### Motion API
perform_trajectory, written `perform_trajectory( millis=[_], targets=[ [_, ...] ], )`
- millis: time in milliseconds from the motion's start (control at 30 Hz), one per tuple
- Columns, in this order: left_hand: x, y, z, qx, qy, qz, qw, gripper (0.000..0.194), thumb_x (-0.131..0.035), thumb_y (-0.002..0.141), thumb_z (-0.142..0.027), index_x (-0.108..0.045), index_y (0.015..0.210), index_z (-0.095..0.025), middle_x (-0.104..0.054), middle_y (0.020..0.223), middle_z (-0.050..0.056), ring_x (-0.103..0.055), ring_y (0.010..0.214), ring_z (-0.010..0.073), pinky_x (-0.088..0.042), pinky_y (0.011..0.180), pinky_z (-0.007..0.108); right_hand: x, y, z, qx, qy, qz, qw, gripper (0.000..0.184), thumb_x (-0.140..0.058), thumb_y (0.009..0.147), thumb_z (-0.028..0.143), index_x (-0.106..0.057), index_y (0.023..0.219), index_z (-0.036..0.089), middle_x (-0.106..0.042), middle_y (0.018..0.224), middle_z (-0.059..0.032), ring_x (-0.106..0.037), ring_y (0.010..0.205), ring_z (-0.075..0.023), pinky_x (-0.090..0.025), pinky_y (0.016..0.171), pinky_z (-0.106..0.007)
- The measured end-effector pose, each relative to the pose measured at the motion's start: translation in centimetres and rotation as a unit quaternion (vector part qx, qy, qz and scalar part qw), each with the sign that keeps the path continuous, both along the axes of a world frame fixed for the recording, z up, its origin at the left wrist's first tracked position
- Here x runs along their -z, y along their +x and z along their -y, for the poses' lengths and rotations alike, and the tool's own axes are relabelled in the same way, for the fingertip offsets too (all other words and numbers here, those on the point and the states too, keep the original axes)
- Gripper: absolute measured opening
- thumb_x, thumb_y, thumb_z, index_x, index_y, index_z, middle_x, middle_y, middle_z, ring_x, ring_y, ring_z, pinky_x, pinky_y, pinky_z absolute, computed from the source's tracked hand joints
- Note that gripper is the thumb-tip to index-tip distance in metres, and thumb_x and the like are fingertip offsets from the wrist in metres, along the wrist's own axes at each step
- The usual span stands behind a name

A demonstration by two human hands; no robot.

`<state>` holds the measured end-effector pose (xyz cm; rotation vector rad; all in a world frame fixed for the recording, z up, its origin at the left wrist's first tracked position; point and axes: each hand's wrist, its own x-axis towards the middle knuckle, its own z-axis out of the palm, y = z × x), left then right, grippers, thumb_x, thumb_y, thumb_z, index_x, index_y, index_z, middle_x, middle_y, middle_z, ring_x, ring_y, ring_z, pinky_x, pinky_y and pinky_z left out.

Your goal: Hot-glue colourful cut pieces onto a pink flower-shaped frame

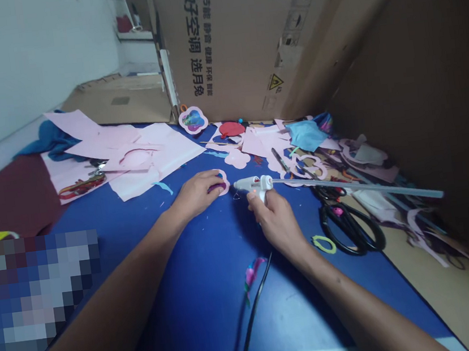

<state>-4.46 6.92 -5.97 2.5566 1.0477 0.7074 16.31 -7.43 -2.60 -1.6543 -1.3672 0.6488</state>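
My right hand [276,216] is wrapped around the handle of a white hot glue gun [252,183]. A long translucent glue stick [359,186] runs out of its back to the right. The nozzle points left at a small pink flower-shaped piece [224,183] with blue and purple fabric in it. My left hand [200,193] grips that piece on the blue mat, its fingers covering much of it. A small gap lies between nozzle and piece. The glue gun's black cord [254,304] trails toward me.
Pink sheets [158,145] lie at the back left, a finished-looking flower [193,120] against the cardboard box [235,39]. Pink scraps, blue fabric [307,134], black scissors [352,229] and a yellow-green band [324,244] lie to the right. A colourful fabric strip [253,274] lies nearer me.
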Motion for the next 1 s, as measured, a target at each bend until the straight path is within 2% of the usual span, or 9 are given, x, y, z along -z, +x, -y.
perform_trajectory(
  millis=[400, 600, 1000],
  targets=[
    [0.20, 0.05, -0.14, 0.001, 0.001, 0.001, 1.000, 0.028, -0.064, 0.104, -0.023, -0.083, 0.123, -0.029, -0.075, 0.148, 0.004, -0.063, 0.147, 0.0276, -0.050, 0.125, 0.048, -0.33, -0.10, -0.18, -0.007, -0.013, 0.024, 1.000, 0.050, -0.049, 0.103, 0.065, -0.072, 0.101, 0.021, -0.073, 0.076, -0.0083, -0.071, 0.076, -0.0304, -0.047, 0.070, -0.037],
    [0.19, 0.06, -0.07, 0.003, 0.005, 0.006, 1.000, 0.028, -0.064, 0.104, -0.022, -0.083, 0.123, -0.029, -0.074, 0.149, 0.004, -0.063, 0.146, 0.0272, -0.051, 0.124, 0.048, -0.41, -0.21, -0.34, -0.008, -0.018, 0.027, 0.999, 0.050, -0.048, 0.102, 0.067, -0.070, 0.098, 0.022, -0.073, 0.076, -0.0087, -0.070, 0.074, -0.0300, -0.046, 0.070, -0.038],
    [-0.01, 0.14, 0.05, 0.005, 0.001, 0.000, 1.000, 0.028, -0.065, 0.104, -0.021, -0.083, 0.124, -0.027, -0.074, 0.149, 0.005, -0.062, 0.148, 0.0271, -0.050, 0.126, 0.048, -0.30, -0.39, -0.78, -0.017, -0.002, 0.044, 0.999, 0.045, -0.048, 0.106, 0.060, -0.069, 0.100, 0.021, -0.076, 0.085, -0.0085, -0.069, 0.078, -0.0273, -0.044, 0.072, -0.035]
  ],
)
